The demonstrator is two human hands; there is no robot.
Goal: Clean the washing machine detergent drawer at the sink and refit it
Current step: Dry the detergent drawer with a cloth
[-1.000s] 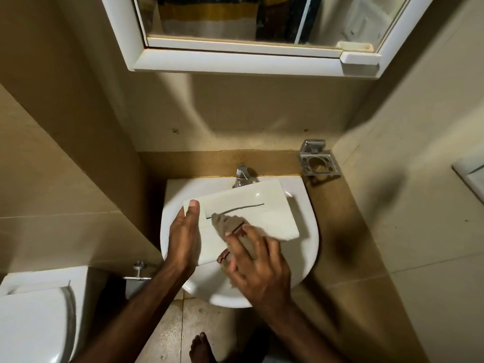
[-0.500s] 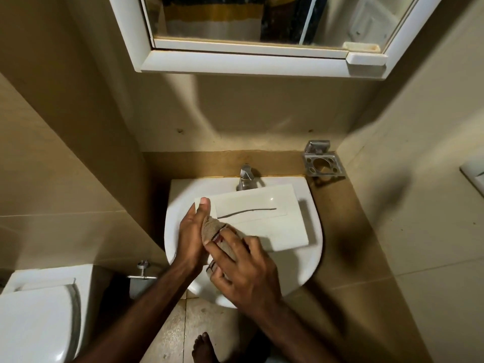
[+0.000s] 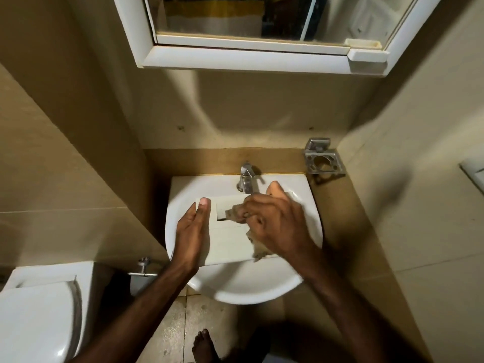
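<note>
Right hand [image 3: 275, 226], clutching the cloth [image 3: 237, 214], has swept from the drawer's [image 3: 227, 242] left end to its right; left hand [image 3: 192, 231] flat, steadying it across the sink [image 3: 248, 292]. Wiping apparently continues.

head cam | looks steeply down — sink [image 3: 262, 289] close below, toilet [image 3: 39, 310] left

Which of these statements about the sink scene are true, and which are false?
1. The drawer lies across the sink. True.
2. The right hand holds a cloth. True.
3. The left hand holds the cloth. False: it rests flat along the drawer's left edge.
4. Water runs from the tap. False: no stream shows.
5. The holder on the wall holds a cup. False: it holds nothing.
</note>
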